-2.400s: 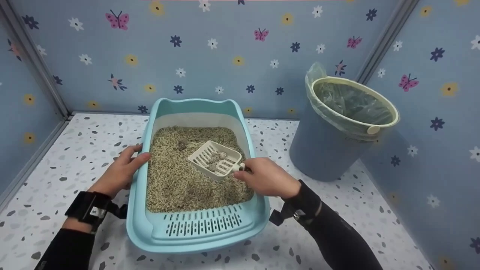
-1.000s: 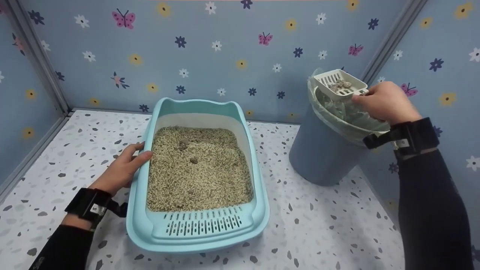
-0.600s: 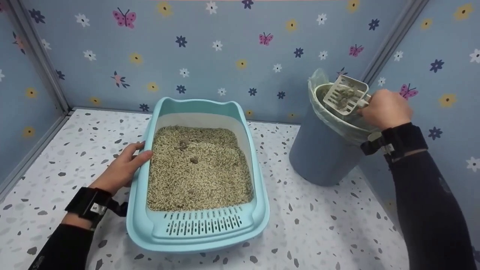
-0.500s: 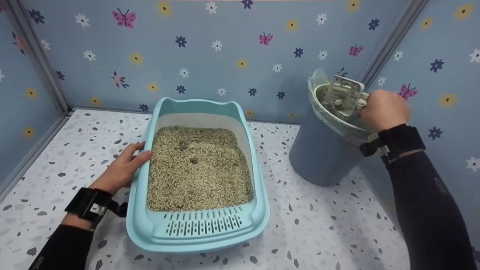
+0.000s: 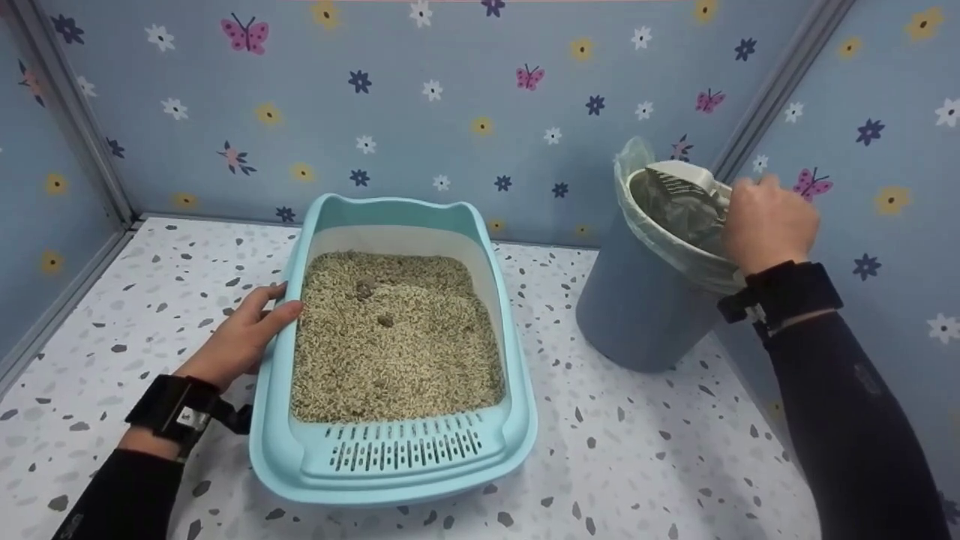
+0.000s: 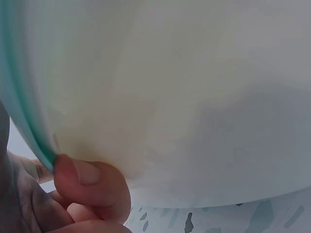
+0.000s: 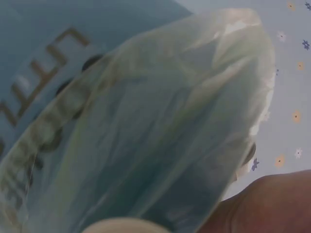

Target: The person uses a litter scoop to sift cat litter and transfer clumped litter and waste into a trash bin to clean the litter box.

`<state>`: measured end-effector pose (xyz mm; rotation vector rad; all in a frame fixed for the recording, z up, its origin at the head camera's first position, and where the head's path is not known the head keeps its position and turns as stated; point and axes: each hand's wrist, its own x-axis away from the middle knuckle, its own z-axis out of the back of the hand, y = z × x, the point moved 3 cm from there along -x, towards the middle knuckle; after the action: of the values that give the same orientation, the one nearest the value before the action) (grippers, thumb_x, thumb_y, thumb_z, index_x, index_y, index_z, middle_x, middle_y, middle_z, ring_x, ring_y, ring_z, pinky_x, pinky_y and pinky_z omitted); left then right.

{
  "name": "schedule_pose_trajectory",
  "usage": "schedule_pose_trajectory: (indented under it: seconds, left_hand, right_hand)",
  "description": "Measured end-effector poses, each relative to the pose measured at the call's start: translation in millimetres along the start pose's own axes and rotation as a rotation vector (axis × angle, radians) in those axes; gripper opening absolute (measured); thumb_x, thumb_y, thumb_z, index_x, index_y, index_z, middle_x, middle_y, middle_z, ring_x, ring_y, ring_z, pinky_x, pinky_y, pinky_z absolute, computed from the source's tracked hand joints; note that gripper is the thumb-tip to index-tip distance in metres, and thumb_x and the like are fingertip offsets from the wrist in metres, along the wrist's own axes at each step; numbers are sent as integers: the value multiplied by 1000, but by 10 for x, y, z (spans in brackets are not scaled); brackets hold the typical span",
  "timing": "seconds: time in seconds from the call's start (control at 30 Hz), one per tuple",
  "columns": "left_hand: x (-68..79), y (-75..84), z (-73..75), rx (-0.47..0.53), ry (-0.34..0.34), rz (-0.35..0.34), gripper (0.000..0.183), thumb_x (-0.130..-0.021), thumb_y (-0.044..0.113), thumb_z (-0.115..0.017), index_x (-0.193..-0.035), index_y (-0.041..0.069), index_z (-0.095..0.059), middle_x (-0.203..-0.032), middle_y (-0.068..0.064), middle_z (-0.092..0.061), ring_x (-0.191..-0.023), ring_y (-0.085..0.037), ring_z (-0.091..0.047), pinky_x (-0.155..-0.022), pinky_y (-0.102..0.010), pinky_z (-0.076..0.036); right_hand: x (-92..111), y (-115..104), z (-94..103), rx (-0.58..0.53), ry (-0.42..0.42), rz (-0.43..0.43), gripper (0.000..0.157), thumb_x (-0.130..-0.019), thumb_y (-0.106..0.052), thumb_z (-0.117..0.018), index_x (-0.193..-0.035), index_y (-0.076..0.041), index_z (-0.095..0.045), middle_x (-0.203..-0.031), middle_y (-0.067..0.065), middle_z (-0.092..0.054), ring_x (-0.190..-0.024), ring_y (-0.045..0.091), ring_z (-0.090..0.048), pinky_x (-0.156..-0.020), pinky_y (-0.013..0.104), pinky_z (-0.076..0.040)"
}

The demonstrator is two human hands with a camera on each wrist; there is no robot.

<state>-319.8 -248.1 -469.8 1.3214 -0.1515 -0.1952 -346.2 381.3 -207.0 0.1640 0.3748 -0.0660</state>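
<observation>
A light blue litter box (image 5: pixel 274 420) filled with beige litter (image 5: pixel 394 345) sits in the middle of the speckled table. My left hand (image 5: pixel 244 337) holds its left rim, thumb over the edge; the left wrist view shows the thumb (image 6: pixel 90 182) against the box wall (image 6: pixel 184 97). My right hand (image 5: pixel 765 221) grips the handle of a white slotted scoop (image 5: pixel 686 184), turned over inside the mouth of the grey-blue bin (image 5: pixel 645 315). The bin's clear plastic liner (image 7: pixel 155 126) fills the right wrist view. Two small dark clumps (image 5: pixel 365 287) lie on the litter.
Flowered blue walls close in the table at the back, left and right. The bin stands in the back right corner, close to the wall. Speckled tabletop (image 5: pixel 645 450) lies between the litter box and the bin, and in front of both.
My right hand carried the loaded scoop from the litter box to the bin and tipped it over inside; the clumps are no longer visible in the scoop. The left hand has stayed on the rim.
</observation>
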Motion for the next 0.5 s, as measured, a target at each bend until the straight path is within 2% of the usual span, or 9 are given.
schedule_pose_trajectory:
  seconds: [0.1,0.2,0.3,0.43,0.5]
  left_hand:
    - [8,-11,-3,-1,1,-1,81,-119,49,-50,-179,11,-13,-147,-37,-52,-104,-33,-74,-78,-52,-69]
    - [9,-15,-2,-5,-2,1,81,-118,50,-50,-179,11,-13,-148,-37,-51,-106,-34,-73,-78,-54,-69]
    - [3,-11,0,-12,-6,3,82,-118,52,-50,-179,13,-12,-150,-36,-51,-109,-36,-73,-80,-55,-69]
    - [3,-16,3,-13,-5,4,81,-118,53,-49,-179,14,-13,-150,-35,-52,-109,-37,-74,-79,-56,-69]
    - [13,-28,0,-9,-3,7,81,-118,53,-49,-179,14,-13,-149,-35,-52,-109,-37,-74,-79,-56,-69]
  right_hand:
    - [33,11,40,-122,-7,-17,16,-86,-3,-72,-92,7,-61,-91,28,-61,-74,45,-56,-56,58,-48]
    - [95,-18,140,-270,-19,-28,13,-93,-7,-73,-91,6,-70,-85,22,-67,-75,39,-54,-60,49,-42]
    - [193,-117,295,-377,-50,-23,29,-101,-17,-79,-110,10,-77,-99,25,-74,-82,36,-54,-66,44,-41]
    - [341,-436,475,-449,-45,35,44,-101,-27,-84,-125,9,-73,-111,26,-73,-83,32,-54,-62,35,-40]
    - [399,-683,506,-475,-63,86,41,-100,-26,-85,-125,5,-73,-110,21,-73,-81,30,-56,-59,33,-43]
